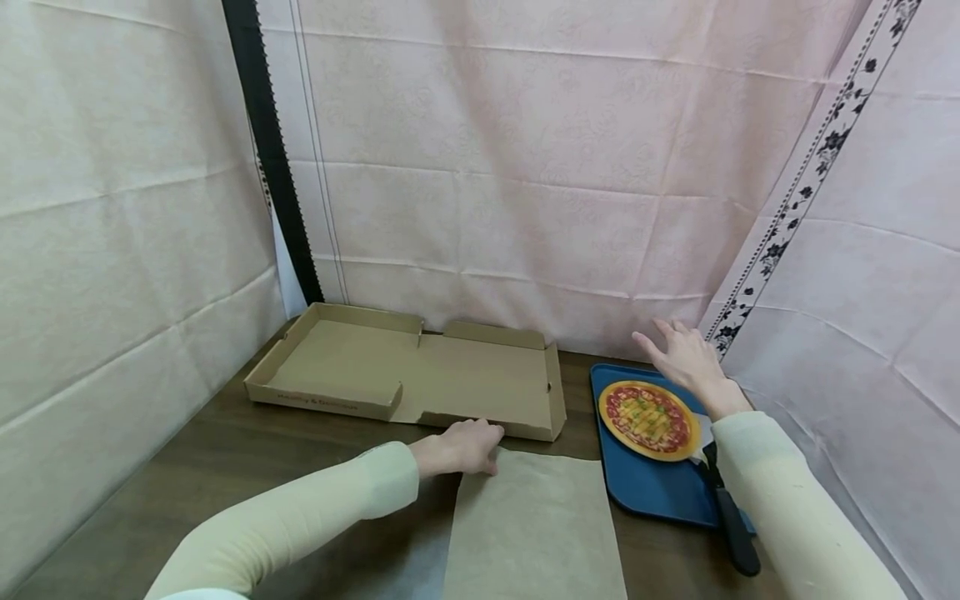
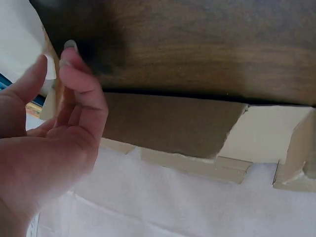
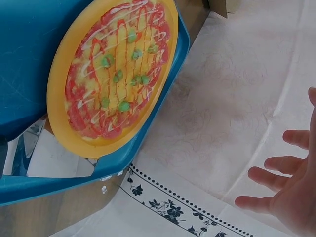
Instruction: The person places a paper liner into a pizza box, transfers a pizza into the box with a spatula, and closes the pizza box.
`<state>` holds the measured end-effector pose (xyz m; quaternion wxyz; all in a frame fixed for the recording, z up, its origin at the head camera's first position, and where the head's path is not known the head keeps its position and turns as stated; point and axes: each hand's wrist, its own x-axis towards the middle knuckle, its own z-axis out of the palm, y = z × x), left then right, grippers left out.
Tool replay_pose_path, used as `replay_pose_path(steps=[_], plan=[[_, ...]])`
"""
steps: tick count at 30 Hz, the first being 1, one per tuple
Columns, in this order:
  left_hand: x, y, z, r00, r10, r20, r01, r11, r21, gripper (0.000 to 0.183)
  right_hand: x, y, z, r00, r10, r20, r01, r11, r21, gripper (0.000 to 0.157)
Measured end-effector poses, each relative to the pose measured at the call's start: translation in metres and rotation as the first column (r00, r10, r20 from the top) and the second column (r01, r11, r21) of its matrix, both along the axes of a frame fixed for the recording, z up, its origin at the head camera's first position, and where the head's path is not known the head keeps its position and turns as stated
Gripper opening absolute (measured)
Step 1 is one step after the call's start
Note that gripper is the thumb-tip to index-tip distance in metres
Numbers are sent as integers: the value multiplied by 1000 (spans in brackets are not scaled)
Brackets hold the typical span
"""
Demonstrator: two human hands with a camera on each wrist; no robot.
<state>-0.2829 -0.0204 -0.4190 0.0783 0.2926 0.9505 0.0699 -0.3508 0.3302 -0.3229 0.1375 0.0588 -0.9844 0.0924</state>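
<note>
My left hand [image 1: 467, 446] is at the far left corner of a sheet of brown parchment paper [image 1: 536, 525], close to the front wall of an open cardboard pizza box [image 1: 480, 379]. In the left wrist view its fingers [image 2: 84, 86] bend loosely, with the thumb apart from them; I see no pinch on the paper. My right hand [image 1: 688, 362] is raised over the far right part of a blue tray [image 1: 645, 492], fingers spread, holding nothing. On that tray lies a pizza [image 1: 648, 421], with the blade of a black-handled pizza server [image 1: 731, 525] partly under it.
The pizza box lies unfolded along the back of the brown wooden table [image 1: 225, 475]. Pale cloth curtains [image 1: 487, 167] hang behind and on both sides. The server's handle sticks out over the tray's near right edge.
</note>
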Motion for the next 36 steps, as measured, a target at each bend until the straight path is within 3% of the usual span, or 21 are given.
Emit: replay_pose_path(steps=[3, 7, 10, 20, 22, 26, 28, 36], plan=[[-2, -2, -4, 1000, -28, -8, 29, 998, 54, 13, 1, 0, 1, 1000, 7, 7, -7, 1000, -10, 78], [-5, -5, -6, 998, -56, 20, 53, 988, 148, 40, 1, 2, 1, 1000, 18, 3, -18, 1000, -14, 78], [-7, -7, -1, 996, -74, 40, 65, 979, 195, 51, 2, 5, 1, 1000, 21, 4, -21, 1000, -17, 78], [-21, -9, 15, 997, -81, 7, 76, 964, 254, 49, 1, 8, 3, 1000, 14, 10, -14, 1000, -26, 83], [-25, -11, 17, 995, -102, 6, 96, 954, 283, 48, 1, 8, 4, 1000, 17, 15, -17, 1000, -26, 83], [-34, -19, 21, 980, -196, -36, 196, 910, 365, 46, 2, 7, 7, 1000, 20, 24, -19, 1000, -16, 85], [-38, -23, 24, 976, -214, -48, 216, 895, 390, 44, 2, 6, 7, 999, 17, 30, -17, 1000, -4, 85], [-55, -34, 28, 993, -119, -9, 113, 911, 397, 32, 5, 8, 8, 999, -7, 48, 7, 1000, 14, 87]])
